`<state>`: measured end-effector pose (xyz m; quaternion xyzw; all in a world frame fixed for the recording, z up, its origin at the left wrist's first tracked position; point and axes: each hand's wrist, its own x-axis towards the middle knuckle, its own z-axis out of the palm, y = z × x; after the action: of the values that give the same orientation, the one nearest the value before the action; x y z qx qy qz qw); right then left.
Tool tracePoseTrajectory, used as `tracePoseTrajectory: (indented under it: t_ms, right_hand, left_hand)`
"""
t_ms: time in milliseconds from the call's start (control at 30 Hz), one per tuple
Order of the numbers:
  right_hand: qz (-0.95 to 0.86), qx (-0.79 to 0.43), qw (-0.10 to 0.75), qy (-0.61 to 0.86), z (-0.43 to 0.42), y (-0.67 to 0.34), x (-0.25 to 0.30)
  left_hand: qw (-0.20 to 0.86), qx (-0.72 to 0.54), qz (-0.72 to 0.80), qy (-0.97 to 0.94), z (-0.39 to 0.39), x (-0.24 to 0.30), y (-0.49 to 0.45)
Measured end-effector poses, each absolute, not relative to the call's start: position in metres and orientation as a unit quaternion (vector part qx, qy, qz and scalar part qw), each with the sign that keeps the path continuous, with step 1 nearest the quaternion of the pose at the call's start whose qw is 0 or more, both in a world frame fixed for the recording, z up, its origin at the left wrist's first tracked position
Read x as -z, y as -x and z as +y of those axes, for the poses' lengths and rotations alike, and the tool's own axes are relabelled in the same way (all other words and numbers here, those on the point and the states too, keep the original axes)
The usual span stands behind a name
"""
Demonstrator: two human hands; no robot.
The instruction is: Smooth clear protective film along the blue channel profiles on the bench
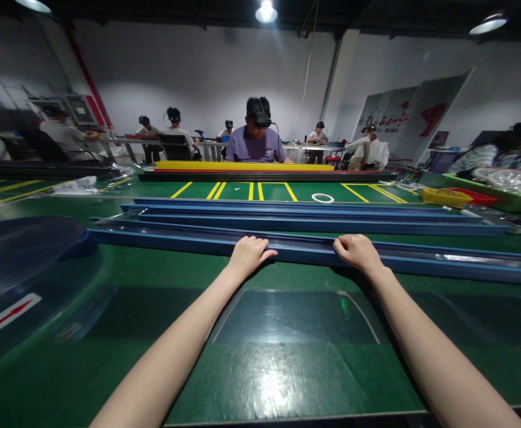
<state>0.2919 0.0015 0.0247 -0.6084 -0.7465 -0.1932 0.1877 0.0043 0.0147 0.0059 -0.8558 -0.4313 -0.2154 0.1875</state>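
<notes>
A long blue channel strip (pixel 305 252) lies crosswise on the green table in front of me. My left hand (pixel 250 252) grips its near wall, with the fingers curled over the rim and the thumb along the front. Farther right, my right hand (pixel 357 249) is closed over the same strip, fingertips hidden inside the channel. Just behind it rest more blue channel strips (pixel 322 224), parallel to the first. A clear plastic sheet (pixel 296 315) lies flat on the table between my forearms.
At the left sits a large transparent round disc (pixel 24 249) near a red arrow label (pixel 8 314). Yellow and black strips (pixel 242 166) lie across the far side, before a seated person (pixel 258 139). A white ring (pixel 322 198), a yellow tray (pixel 445 197) and a green tray (pixel 505 199) are beyond.
</notes>
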Motion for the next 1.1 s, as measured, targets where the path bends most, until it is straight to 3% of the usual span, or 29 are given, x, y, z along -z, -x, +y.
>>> tracePoseTrajectory:
  t_ms: [1100]
  right_hand:
    - [-0.74, 0.13, 0.113, 0.65, -0.001, -0.289, -0.034]
  left_hand:
    - [0.089, 0.13, -0.483, 0.861, 0.012, -0.025, -0.007]
